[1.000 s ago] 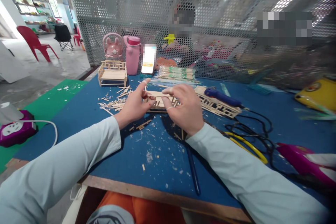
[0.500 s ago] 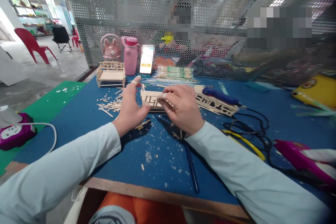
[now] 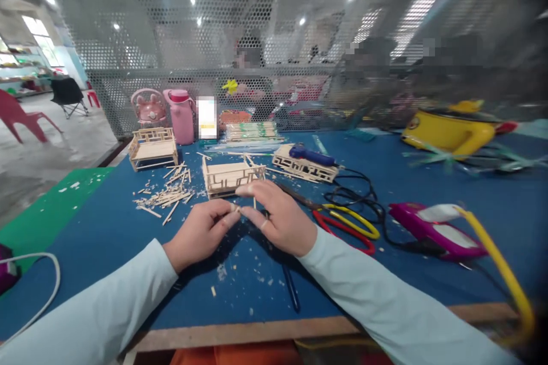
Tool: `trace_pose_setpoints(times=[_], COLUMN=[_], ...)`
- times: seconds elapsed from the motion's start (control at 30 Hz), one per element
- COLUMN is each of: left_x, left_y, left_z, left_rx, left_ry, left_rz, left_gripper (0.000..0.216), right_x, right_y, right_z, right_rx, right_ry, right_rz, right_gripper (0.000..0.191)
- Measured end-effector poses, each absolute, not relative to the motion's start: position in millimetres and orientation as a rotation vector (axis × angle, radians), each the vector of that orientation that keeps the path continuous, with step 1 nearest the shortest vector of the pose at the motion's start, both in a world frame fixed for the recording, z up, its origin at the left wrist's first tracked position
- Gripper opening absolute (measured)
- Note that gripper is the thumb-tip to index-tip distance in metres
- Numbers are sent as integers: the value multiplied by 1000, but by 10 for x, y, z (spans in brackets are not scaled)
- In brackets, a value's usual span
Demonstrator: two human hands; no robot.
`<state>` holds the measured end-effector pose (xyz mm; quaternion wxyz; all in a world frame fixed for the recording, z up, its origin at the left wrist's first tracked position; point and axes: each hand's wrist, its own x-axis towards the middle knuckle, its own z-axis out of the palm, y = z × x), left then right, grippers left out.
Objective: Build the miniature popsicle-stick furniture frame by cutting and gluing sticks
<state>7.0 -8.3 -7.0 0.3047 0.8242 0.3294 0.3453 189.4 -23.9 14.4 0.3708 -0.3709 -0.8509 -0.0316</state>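
Observation:
My left hand (image 3: 201, 234) is closed in a pinch, thumb and forefinger pressed together; anything between the tips is too small to name. My right hand (image 3: 280, 217) meets it from the right, its thumb tip at the left fingertips and its forefinger held apart above. A short wooden stick (image 3: 254, 203) shows in the gap between right thumb and forefinger; whether the hand touches it I cannot tell. Just behind both hands stands a small wooden-stick bench (image 3: 225, 174) with a lattice side, partly hidden by the right fingers. Loose stick pieces (image 3: 171, 193) lie to its left.
A finished-looking miniature bench (image 3: 154, 149) stands back left, beside a pink bottle (image 3: 182, 117) and a phone (image 3: 208, 118). A blue-handled tool (image 3: 312, 155) rests on another lattice piece (image 3: 306, 168). Scissors (image 3: 342, 222), cables and a purple power strip (image 3: 436, 231) lie right.
My hands have moved off the small bench toward me and come together at the fingertips. My left thumb and forefinger have closed. The view has shifted right, uncovering the scissors.

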Motion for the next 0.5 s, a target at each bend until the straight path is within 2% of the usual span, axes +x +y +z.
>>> trace_pose_setpoints(times=[0.1, 0.23, 0.3, 0.37, 0.5], left_x=[74, 105, 133, 164, 197], left_y=[-97, -105, -95, -83, -81], left_z=[-52, -67, -85, -95, -73], left_rx=[2171, 2007, 1859, 1712, 1498], left_ry=[871, 884, 874, 851, 817], left_rz=[948, 992, 1006, 1012, 1043], left_gripper=[30, 22, 16, 16, 27], right_x=[2154, 2727, 2993, 3184, 3306], right_y=[-313, -458, -519, -547, -549], right_z=[146, 148, 130, 101, 36], right_rx=[-1321, -2049, -2263, -2293, -2046], right_ry=[-2060, -2154, -2151, -2173, -2231], right_rz=[-187, -350, -294, -160, 1], right_gripper=[38, 30, 41, 49, 49])
